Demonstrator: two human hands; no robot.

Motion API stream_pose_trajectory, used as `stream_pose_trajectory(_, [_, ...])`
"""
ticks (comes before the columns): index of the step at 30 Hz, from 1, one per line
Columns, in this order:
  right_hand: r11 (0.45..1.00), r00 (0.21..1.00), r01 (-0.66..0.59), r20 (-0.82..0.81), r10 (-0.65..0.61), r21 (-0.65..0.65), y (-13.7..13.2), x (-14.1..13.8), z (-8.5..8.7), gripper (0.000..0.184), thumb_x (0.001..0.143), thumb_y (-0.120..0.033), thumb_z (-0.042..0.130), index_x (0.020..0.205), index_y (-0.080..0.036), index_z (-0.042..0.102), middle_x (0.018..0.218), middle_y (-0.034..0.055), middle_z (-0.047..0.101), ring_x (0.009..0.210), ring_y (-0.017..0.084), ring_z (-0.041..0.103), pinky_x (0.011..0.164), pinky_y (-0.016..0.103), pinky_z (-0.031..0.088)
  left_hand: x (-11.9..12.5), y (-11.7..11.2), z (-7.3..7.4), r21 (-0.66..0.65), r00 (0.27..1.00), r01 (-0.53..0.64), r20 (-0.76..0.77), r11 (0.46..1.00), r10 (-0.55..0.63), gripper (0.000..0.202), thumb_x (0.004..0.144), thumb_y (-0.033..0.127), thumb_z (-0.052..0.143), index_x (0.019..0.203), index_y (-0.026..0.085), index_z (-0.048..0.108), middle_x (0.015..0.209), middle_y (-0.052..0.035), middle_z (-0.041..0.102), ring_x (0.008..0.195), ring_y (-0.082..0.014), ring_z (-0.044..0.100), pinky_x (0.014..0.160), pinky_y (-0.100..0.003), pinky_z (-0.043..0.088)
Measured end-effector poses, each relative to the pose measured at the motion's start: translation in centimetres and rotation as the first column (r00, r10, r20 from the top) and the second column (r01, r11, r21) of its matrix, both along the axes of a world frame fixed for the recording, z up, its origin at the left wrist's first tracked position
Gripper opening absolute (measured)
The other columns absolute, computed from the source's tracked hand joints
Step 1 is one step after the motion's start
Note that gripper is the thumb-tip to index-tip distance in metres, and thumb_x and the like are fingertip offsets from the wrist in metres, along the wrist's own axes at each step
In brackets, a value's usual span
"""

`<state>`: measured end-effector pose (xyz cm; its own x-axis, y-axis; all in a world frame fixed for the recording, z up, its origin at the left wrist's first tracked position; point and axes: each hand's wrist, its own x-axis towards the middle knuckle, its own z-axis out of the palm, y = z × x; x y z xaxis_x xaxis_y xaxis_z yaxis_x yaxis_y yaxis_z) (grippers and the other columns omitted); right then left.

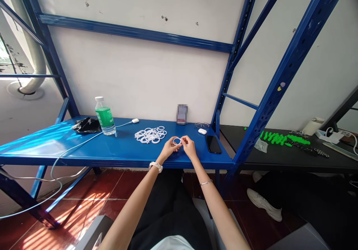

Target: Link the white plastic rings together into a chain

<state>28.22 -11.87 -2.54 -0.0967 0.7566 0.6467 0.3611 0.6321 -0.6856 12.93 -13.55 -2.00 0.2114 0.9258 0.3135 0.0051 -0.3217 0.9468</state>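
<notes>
Blue metal workbench [125, 154] stands against a pale, pitted plaster wall [140, 71]. At its near edge, the left hand [168, 149] pinches a thin white ring [176, 138] between thumb and fingers, while the right hand [189, 147] pinches at the ring's right side. White watch [156, 166] on the left wrist, slim silver bracelet [206, 182] on the right. Just left of the hands lies a loose pile of white rings [151, 135]; to the right, a black smartphone [213, 144] lies flat, with a small white rounded case [202, 131] and thin-framed eyeglasses [201, 125] beyond it. Farther back, an upright device with a blurred screen [182, 114] leans near the wall. Far left, a clear plastic bottle with a green label [105, 116] stands beside a crumpled black plastic bag [86, 125]. Green pieces [275, 138] cover part of a black table [260, 162] at right.
</notes>
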Motion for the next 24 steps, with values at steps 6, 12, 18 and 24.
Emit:
stream_pose_trajectory(6, [1.0, 1.0, -0.023, 0.006, 0.023, 0.015, 0.01, -0.01, 0.03, 0.015, 0.089, -0.033, 0.049, 0.093, -0.024, 0.06, 0.086, 0.004, 0.069, 0.079, 0.021, 0.067, 0.069, 0.03, 0.053, -0.06, 0.39, -0.45, 0.009, 1.0, 0.004, 0.018, 1.0, -0.004, 0.064, 0.069, 0.051, 0.076, 0.117, 0.016, 0.052, 0.064, 0.0052, 0.06, 0.053, -0.0112, 0.057, 0.056, -0.023, 0.047])
stream_pose_trajectory(12, [1.0, 1.0, 0.007, 0.015, -0.007, 0.019, 0.09, 0.01, -0.08, 0.013, 0.089, -0.033, 0.049, 0.089, -0.025, 0.059, 0.084, 0.0036, 0.068, 0.078, 0.022, 0.066, 0.069, 0.031, 0.052, -0.13, 0.53, -0.61, 0.018, 1.0, 0.005, 0.015, 1.0, -0.005, 0.065, 0.069, 0.049, 0.076, 0.119, 0.016, 0.052, 0.064, 0.0048, 0.061, 0.054, -0.0117, 0.058, 0.057, -0.025, 0.049])
stream_pose_trajectory(18, [1.0, 0.999, 0.016, 0.031, -0.017, 0.016, 0.09, 0.03, -0.08, 0.012, 0.089, -0.032, 0.048, 0.088, -0.025, 0.058, 0.083, 0.0031, 0.066, 0.076, 0.021, 0.065, 0.068, 0.031, 0.052, -0.2, 0.59, -0.62, 0.014, 1.0, 0.004, -0.004, 1.0, -0.004, 0.067, 0.07, 0.049, 0.076, 0.122, 0.015, 0.052, 0.066, 0.0036, 0.062, 0.055, -0.012, 0.059, 0.057, -0.024, 0.05])
stream_pose_trajectory(24, [1.0, 0.999, 0.014, 0.04, -0.015, 0.018, -0.03, 0.06, 0.02, 0.011, 0.089, -0.031, 0.048, 0.086, -0.025, 0.057, 0.082, 0.0029, 0.066, 0.076, 0.021, 0.065, 0.069, 0.031, 0.052, -0.18, 0.52, -0.57, 0.018, 1.0, 0.008, -0.006, 1.0, -0.008, 0.065, 0.071, 0.047, 0.076, 0.122, 0.015, 0.053, 0.065, 0.0039, 0.062, 0.055, -0.0119, 0.059, 0.058, -0.024, 0.05])
